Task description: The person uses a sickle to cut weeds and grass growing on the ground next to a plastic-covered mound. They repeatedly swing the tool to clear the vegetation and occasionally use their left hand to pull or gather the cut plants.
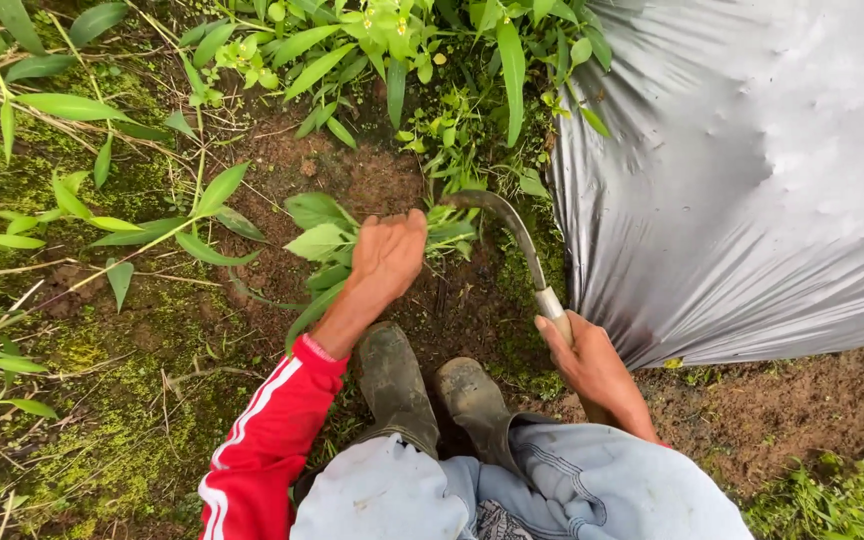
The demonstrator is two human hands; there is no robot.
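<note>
The left hand (388,255) is closed around a clump of leafy weeds (327,240), bunching the stems against the soil (372,180). The right hand (587,355) grips a sickle (517,235), its curved blade hooked behind the clump, beside grey plastic sheeting (752,180).

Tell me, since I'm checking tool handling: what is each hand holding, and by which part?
The right hand grips a sickle by its pale handle, the curved blade reaching into the weeds. The left hand clutches a bunch of leafy weeds near their base.
</note>
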